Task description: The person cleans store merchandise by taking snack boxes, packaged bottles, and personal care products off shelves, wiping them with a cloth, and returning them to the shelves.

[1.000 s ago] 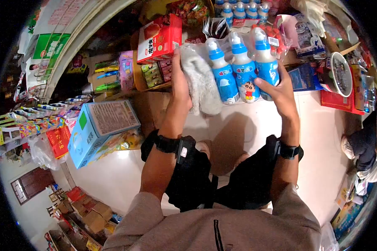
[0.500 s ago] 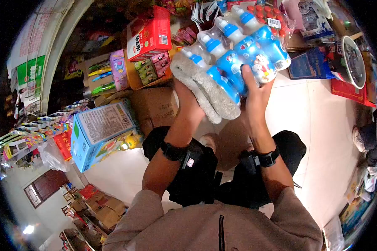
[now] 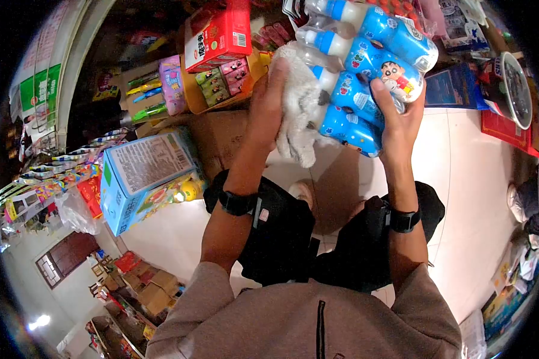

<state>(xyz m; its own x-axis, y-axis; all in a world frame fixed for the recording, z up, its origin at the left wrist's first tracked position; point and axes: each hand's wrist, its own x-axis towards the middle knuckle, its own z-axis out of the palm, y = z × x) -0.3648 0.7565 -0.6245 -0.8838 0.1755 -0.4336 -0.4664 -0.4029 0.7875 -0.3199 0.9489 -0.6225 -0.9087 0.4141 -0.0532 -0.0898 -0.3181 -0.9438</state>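
Two hands hold a tilted pack of blue bottles (image 3: 371,66) with a fluffy cloth (image 3: 299,113) at its side

The right hand (image 3: 401,116) grips the pack at its near right side, its thumb laid over the blue labels and its other fingers mostly hidden behind. The left hand (image 3: 272,105) is wrapped around the outer side of the pale cloth, which lies between its palm and the bottles. The bottles sit in clear film, slanted, their blue-and-white tops toward the upper left, with a cartoon figure on one label. The pack is held up in front of the person, above the tiled floor (image 3: 455,161).

Left of the cloth, a red box (image 3: 218,39) stands over an open carton (image 3: 194,90) of small green and pink packets (image 3: 224,82). Farther left are a purple package (image 3: 172,85) and brightly coloured items (image 3: 147,96) in a row. A large light-blue box (image 3: 144,173) is below these. To the right of the pack lie a dark-blue package (image 3: 452,88) and a white-rimmed tub (image 3: 515,90), with a flat red box (image 3: 506,130) beside it. Part of another person's shoe (image 3: 516,204) shows near the right edge.
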